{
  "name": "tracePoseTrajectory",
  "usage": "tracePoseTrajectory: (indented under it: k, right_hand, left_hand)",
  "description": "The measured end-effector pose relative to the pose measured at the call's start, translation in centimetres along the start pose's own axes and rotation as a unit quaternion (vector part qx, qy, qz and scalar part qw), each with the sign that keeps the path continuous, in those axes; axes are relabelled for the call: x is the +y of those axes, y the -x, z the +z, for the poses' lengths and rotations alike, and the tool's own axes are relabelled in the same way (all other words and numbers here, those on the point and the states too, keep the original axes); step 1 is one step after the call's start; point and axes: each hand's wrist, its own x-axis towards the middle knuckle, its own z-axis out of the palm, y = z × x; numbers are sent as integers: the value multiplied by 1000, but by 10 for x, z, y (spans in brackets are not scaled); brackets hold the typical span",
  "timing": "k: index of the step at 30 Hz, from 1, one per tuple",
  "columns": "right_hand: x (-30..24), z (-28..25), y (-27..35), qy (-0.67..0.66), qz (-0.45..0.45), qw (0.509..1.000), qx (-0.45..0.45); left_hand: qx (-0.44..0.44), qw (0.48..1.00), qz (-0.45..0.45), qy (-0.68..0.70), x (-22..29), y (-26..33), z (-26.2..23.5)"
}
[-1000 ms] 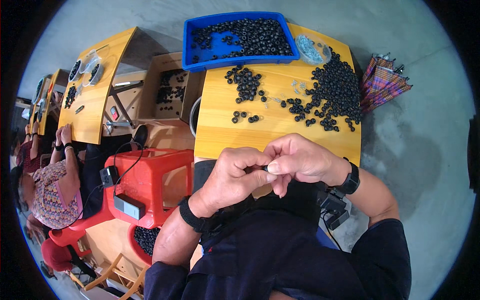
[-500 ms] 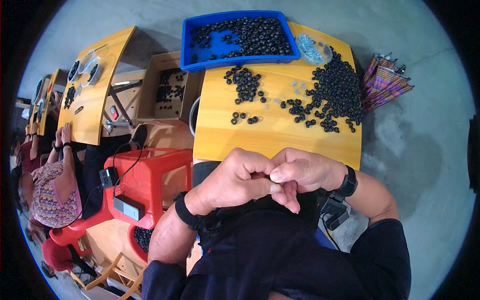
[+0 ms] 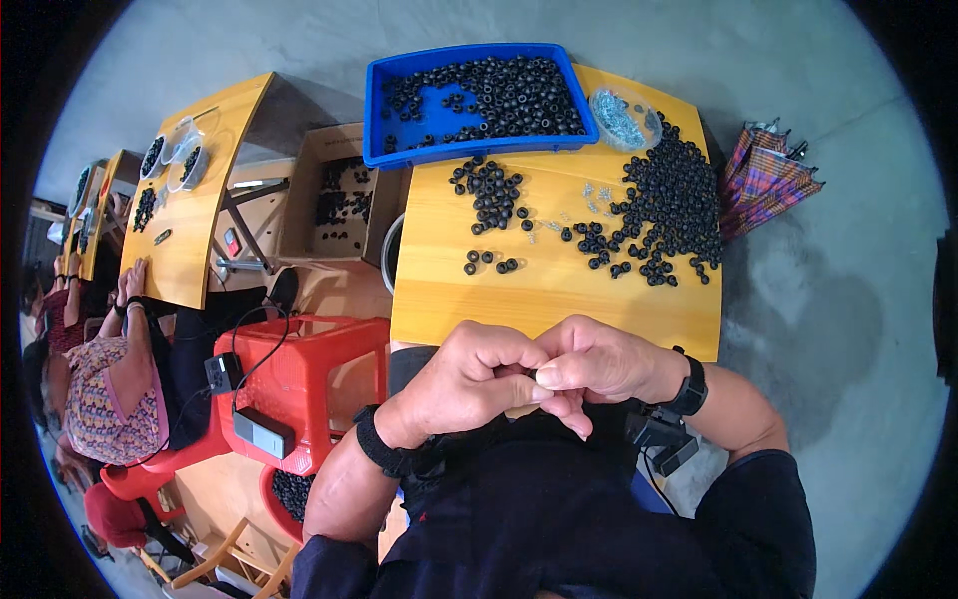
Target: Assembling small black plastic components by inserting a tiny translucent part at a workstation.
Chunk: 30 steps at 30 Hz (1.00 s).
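Just in front of the near edge of a yellow wooden table (image 3: 449, 311), my left hand (image 3: 469, 374) and my right hand (image 3: 611, 361) meet, both closed. Thumbs and fingertips press together at one spot, and whatever they pinch is too small and too covered to make out. Beyond them on the tabletop lies a large heap of small black ring-like parts (image 3: 671, 200). A smaller group of the same black parts (image 3: 494, 197) lies to the left, with several strays nearer to me. Tiny clear or silvery pieces (image 3: 596, 193) are scattered between the two groups.
A blue tray (image 3: 479, 154) of black parts and a clear tub (image 3: 621, 120) of silvery pieces stand at the table's far side. A plaid umbrella (image 3: 766, 180) is to the right. At left are a red stool (image 3: 309, 364), a cardboard box (image 3: 299, 220) and a seated person (image 3: 112, 394).
The whole scene sits slightly lower in the picture. My hands remain pressed together, with only a small shift of the fingers.
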Motion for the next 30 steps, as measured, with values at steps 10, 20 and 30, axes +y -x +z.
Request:
tracePoseTrajectory:
  k: [10,20,30]
  right_hand:
    - [8,14,-4,-76,-79,992,59]
    - [16,5,-5,-139,32,990,4]
    - [20,29,-8,-91,-66,992,56]
  left_hand:
    - [-19,997,-35,67,1,-11,-5]
    - [-52,996,48,-52,-10,-10,-10]
    - [-55,998,5,-25,2,-7,-16]
